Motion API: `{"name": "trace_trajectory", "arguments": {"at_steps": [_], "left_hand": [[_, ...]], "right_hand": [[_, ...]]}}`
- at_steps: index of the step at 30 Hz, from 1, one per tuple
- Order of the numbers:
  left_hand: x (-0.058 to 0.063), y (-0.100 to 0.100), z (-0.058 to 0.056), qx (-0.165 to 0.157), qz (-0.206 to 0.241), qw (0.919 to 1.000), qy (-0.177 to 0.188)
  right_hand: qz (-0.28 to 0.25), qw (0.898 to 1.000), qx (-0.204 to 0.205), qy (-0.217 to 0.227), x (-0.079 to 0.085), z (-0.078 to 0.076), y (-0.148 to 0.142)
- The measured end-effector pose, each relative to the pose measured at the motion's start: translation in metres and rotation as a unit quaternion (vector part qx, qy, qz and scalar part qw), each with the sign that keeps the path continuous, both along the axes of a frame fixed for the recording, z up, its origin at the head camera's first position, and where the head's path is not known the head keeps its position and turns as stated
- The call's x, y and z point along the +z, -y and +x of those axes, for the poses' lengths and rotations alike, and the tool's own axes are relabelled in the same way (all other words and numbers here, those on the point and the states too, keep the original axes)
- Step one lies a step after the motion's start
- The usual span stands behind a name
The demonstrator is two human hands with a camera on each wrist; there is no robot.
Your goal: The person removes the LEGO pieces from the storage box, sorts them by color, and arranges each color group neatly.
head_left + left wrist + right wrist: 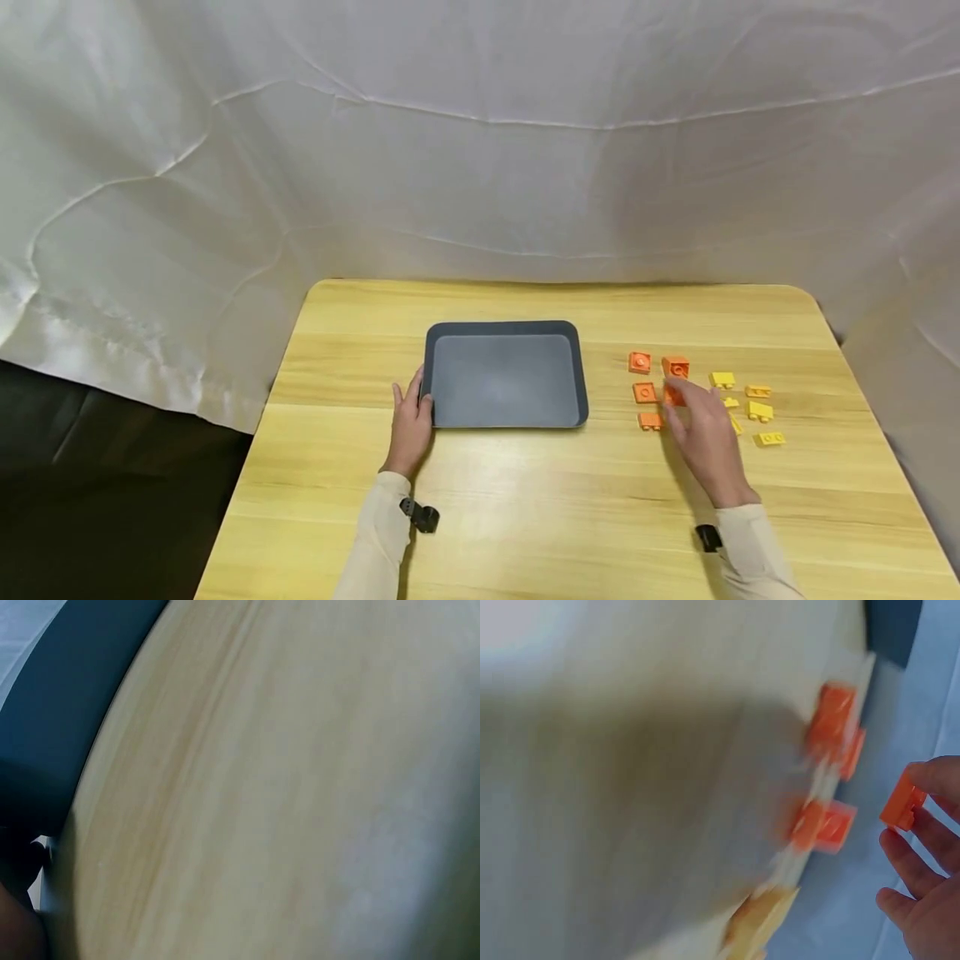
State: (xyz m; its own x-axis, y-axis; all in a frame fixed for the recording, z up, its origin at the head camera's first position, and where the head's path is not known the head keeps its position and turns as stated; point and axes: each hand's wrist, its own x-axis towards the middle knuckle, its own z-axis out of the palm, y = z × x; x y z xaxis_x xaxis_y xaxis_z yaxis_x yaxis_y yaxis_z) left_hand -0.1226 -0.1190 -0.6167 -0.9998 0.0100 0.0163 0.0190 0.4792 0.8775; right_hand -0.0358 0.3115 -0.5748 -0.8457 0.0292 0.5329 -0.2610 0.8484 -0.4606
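In the head view my left hand [409, 429] rests against the left side of a dark grey rectangular tray [581, 375], its fingers fairly straight along the rim. Only a dark bit of that hand [19, 926] shows in the left wrist view, below the tray's edge [67, 697]. My right hand [708, 437] is over the toy bricks at the right. Between thumb and fingers it pinches an orange toy brick [904, 799], raised off the table. Other orange bricks [644, 392] lie to the left of this hand, and yellow bricks [760, 411] to its right.
The pieces lie in loose rows on a light wooden table [495, 500] with rounded far corners. Behind and beside it hangs a pale cloth [480, 183]. Each wrist wears a small black camera [426, 518]. Dark fabric [90, 492] covers the lower left.
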Motion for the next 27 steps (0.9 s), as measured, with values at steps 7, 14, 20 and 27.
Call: {"name": "trace_trajectory", "arguments": {"at_steps": [7, 14, 20, 27], "left_hand": [[-0.001, 0.004, -0.001, 0.0, -0.004, 1.0, -0.004], [-0.001, 0.005, -0.002, -0.001, -0.006, 1.0, -0.005], [0.0, 0.006, -0.002, -0.001, -0.006, 1.0, -0.006], [0.0, 0.005, -0.002, 0.001, -0.002, 1.0, -0.002]], "right_hand": [[0.011, 0.999, -0.03, 0.012, -0.01, 0.015, -0.023], [0.025, 0.999, -0.027, 0.008, -0.02, 0.018, -0.028], [0.022, 0.999, -0.015, 0.018, -0.026, 0.019, -0.027], [0.026, 0.999, -0.004, 0.045, -0.027, 0.019, -0.024]]}}
